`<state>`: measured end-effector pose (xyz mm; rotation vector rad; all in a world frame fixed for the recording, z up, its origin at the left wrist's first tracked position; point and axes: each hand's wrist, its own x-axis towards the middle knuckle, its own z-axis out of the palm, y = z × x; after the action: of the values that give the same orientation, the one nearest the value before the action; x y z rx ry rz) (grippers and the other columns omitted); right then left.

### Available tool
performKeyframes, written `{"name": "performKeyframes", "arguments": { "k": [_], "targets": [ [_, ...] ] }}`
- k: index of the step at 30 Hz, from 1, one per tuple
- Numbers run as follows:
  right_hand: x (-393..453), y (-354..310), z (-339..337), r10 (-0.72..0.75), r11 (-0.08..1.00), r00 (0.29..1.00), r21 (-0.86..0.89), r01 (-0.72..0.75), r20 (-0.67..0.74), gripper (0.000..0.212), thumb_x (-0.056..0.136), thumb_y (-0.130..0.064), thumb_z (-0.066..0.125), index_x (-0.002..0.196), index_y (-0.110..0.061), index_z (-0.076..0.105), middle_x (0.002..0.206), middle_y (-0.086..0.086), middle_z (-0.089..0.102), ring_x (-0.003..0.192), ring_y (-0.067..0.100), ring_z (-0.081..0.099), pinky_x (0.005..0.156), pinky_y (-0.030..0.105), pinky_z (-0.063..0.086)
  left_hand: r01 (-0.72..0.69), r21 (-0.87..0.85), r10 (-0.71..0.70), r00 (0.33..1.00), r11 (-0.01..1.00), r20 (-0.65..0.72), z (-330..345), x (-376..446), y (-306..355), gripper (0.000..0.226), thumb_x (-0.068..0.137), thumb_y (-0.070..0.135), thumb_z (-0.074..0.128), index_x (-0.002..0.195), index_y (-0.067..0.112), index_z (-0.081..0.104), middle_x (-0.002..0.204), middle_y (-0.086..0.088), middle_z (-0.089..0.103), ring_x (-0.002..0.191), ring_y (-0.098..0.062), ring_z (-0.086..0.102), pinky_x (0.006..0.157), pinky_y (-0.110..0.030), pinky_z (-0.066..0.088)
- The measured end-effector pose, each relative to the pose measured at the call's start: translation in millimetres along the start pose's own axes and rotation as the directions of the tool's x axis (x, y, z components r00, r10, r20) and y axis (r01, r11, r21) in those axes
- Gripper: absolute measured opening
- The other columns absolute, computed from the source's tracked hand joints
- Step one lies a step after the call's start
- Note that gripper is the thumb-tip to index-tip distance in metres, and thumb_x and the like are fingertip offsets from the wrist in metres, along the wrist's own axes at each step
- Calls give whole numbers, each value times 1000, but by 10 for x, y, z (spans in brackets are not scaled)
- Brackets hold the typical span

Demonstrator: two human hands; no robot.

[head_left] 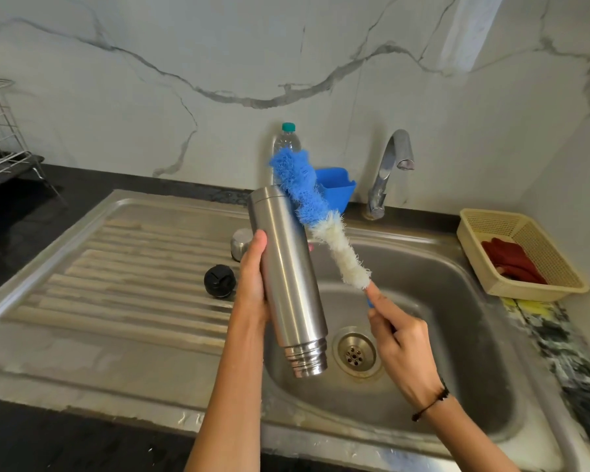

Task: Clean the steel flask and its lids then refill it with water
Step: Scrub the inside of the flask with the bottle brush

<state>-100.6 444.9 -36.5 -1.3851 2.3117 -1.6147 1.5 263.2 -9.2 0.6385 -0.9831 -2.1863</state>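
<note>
You hold the steel flask [288, 284] and a bottle brush [315, 216] over the sink [457, 335].

Your left hand [252, 284] grips the tilted flask, threaded mouth down; your right hand [399, 338] pinches the brush handle. A black lid [219, 280] and steel lid [242, 244] sit on the drainboard.

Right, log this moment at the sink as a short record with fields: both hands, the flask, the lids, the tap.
left hand: grips the steel flask round its body
flask position: over the sink, tilted, threaded mouth down and toward the camera, uncapped
right hand: pinches the handle of the bottle brush
brush: outside the flask, its blue and white bristles lying against the flask's side
black lid: on the drainboard
steel cap: on the drainboard, behind the left hand
tap: no water visible
</note>
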Motion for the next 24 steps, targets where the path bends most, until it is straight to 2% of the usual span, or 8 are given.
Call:
{"name": "performKeyframes", "arguments": {
  "k": [3,6,8,11,14,16,20,24],
  "targets": [
    [-14,19,-7,72,997,997,25,-71,-5,55,90,-12,53,110,-63,49,74,26,63,54,30,53,54,20,38,-45,-69,50,996,997,73,-23,5,-18,67,84,53,50,125,0,57,103,-26,66,83,-30,65,71,-37,53],
    [-25,7,-56,94,994,995,57,-92,-21,51,86,-30,47,109,-75,40,58,18,54,49,13,36,49,28,35,-22,-30,25,995,999,101,-27,2,-4,65,80,54,50,118,2,61,98,-27,67,80,-31,65,68,-36,52],
    [-29,-16,-95,74,996,997,44,-75,24,44,86,-34,47,117,-65,44,60,15,54,52,10,37,50,27,35,5,69,-9,998,998,58,-25,21,-7,81,65,68,63,116,4,62,99,-24,67,79,-29,66,68,-36,54],
    [77,46,-154,145,989,986,-4,-145,85,43,92,-7,53,124,-36,56,66,4,61,55,7,43,55,21,40,-26,134,18,998,991,58,-26,47,-6,106,44,72,79,122,5,58,102,-22,69,85,-28,68,71,-39,57],
    [266,-27,-288,145,988,988,-70,-141,49,47,90,4,52,126,-26,49,101,-3,68,74,-12,56,68,7,43,-82,206,87,996,975,-16,3,67,24,76,53,45,84,115,10,60,91,-9,73,82,-21,69,70,-34,57],
    [404,-189,-432,105,991,994,-85,-104,9,49,90,4,52,125,-29,44,106,-7,64,78,-2,58,68,6,44,-112,258,128,991,960,-45,47,80,17,52,61,29,76,109,18,59,86,1,71,79,-13,68,68,-29,55],
    [640,-562,-762,-42,912,997,-406,64,65,52,91,-10,50,123,-50,43,70,5,67,54,28,53,53,41,49,-162,362,208,974,918,-94,130,116,-63,62,58,17,80,110,23,47,96,0,64,84,-12,65,74,-28,52],
    [638,-944,-916,3,680,963,-706,197,271,52,94,-21,43,136,-50,35,71,0,58,71,35,60,55,32,39,-164,501,248,963,850,-106,204,171,-193,79,67,7,84,130,19,38,113,0,61,99,-13,61,84,-29,49]
  ]
}}
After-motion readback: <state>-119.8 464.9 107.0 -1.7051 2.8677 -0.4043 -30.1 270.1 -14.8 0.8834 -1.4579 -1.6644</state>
